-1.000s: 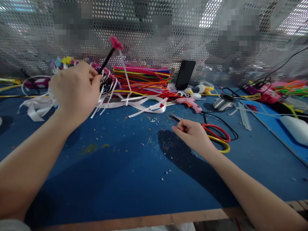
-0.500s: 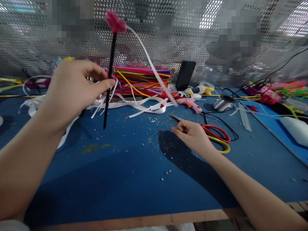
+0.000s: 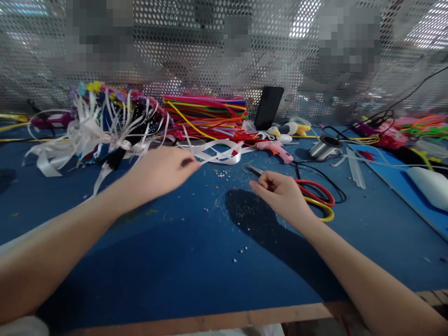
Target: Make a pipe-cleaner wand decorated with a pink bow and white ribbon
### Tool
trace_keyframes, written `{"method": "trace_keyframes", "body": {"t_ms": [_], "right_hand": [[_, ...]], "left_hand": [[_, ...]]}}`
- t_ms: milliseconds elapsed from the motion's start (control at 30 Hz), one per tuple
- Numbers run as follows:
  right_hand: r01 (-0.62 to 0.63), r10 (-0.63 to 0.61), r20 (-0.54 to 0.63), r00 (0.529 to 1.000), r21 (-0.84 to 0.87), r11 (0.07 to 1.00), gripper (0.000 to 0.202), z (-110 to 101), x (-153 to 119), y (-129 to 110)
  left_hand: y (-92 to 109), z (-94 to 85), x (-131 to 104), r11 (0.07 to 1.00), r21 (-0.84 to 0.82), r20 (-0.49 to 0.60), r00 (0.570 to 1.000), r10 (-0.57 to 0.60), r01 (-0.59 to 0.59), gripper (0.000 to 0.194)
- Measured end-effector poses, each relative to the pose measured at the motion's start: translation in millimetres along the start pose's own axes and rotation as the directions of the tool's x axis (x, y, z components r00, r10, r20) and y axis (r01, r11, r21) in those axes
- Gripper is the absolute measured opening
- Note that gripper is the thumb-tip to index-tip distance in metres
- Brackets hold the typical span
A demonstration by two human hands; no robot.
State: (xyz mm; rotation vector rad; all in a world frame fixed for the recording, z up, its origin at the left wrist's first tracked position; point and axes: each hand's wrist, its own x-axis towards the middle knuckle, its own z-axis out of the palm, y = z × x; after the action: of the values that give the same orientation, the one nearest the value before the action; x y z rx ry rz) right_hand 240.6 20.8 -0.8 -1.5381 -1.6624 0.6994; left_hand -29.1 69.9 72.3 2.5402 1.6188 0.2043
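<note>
My left hand (image 3: 163, 170) reaches over the left middle of the blue table, its thumb and fingertips pinched at the end of a white ribbon strip (image 3: 219, 156). Just behind this hand is a pink flower (image 3: 179, 135); its black stem is hidden. My right hand (image 3: 280, 191) hovers with curled fingers closed together; what they hold, if anything, is hidden. Beneath and beside it are scissors with red and yellow handles (image 3: 324, 215). A thin loop (image 3: 246, 167) and a metal tip show just past its fingers. Small white beads (image 3: 223, 174) lie between the hands.
A heap of ribboned flowers (image 3: 119, 112) stands at the back left, beside stacked coloured pipe cleaners (image 3: 206, 114). Further right are a phone (image 3: 269, 107), a pink glue gun (image 3: 276, 151), a wire spool (image 3: 325, 148), clear glue sticks (image 3: 356, 168) and a blue board (image 3: 388, 179).
My left hand has let go of the raised pink flower and moved right and down to the white ribbon. The ribboned heap behind is now uncovered. My right hand has stayed nearly still.
</note>
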Motion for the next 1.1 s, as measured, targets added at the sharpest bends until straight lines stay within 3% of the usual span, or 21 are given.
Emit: {"method": "trace_keyframes", "body": {"t_ms": [100,200,267,333,367,500,700,833,933,1100], "right_hand": [[0.012,-0.009,-0.024,1.0,0.102,0.995,0.043,0.5,-1.3,-2.1],[-0.022,0.031,-0.026,0.999,0.31,0.951,0.046,1.5,-3.1,-4.2],[-0.079,0.082,0.014,0.997,0.477,0.875,0.047,1.3,-3.5,-6.5],[-0.137,0.124,0.062,0.99,0.59,0.796,0.05,-0.3,-2.3,-9.0],[-0.159,0.143,0.076,0.987,0.624,0.765,0.052,-1.7,-1.0,-10.0],[-0.199,0.195,0.081,0.977,0.665,0.719,0.055,-10.5,6.9,-10.7],[-0.212,0.226,0.063,0.972,0.653,0.727,0.049,-21.7,14.2,-7.2],[-0.281,0.303,0.105,0.947,0.727,0.626,0.052,-24.2,15.8,-5.5],[-0.332,0.352,0.146,0.925,0.762,0.556,0.056,-25.0,17.3,-4.3],[-0.32,0.324,0.138,0.936,0.717,0.619,0.054,-25.5,19.0,-1.2]], "left_hand": [[32.9,28.0,-12.9,0.932,-0.319,0.156,0.961,0.228,-0.17,0.043],[49.9,59.1,-22.0,0.79,-0.563,0.142,0.913,0.383,-0.244,0.064],[53.6,72.9,-25.3,0.662,-0.714,0.139,0.881,0.452,-0.227,0.048],[53.8,80.0,-26.5,0.532,-0.834,0.163,0.858,0.487,-0.143,0.025],[53.4,81.7,-26.5,0.481,-0.872,0.185,0.853,0.487,-0.086,0.021],[50.7,84.4,-23.5,0.409,-0.908,0.275,0.863,0.423,0.089,0.025],[48.3,90.4,-18.6,0.347,-0.926,0.271,0.9,0.341,0.147,0.022],[47.6,91.5,-20.4,0.235,-0.943,0.31,0.881,0.358,0.236,0.023],[47.4,89.2,-22.1,0.254,-0.934,0.328,0.879,0.347,0.249,0.027],[48.4,85.8,-21.7,0.239,-0.934,0.337,0.879,0.337,0.267,0.029]]}}
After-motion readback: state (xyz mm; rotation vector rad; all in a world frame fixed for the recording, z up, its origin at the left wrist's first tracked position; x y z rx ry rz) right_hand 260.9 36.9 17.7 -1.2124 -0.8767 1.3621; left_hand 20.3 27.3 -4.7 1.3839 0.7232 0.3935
